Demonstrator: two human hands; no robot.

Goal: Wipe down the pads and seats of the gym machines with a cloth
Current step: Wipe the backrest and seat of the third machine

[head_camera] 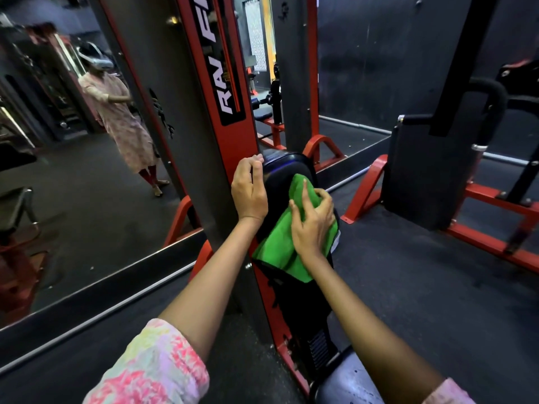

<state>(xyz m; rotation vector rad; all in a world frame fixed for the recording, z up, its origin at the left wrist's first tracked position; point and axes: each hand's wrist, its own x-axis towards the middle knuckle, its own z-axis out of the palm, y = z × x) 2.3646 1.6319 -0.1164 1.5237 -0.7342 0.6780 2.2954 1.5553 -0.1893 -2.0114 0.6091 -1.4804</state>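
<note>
Beside a mirror [73,158], right hand [312,225] presses green cloth [280,252] (bunched) on black pad [294,167].

At frame centre we find the red upright [233,91] close against the black pad's [294,170] left edge, barring passage there. Lower right, open floor [408,272] gives us room; right, a second machine's red base [481,228] blocks.
</note>
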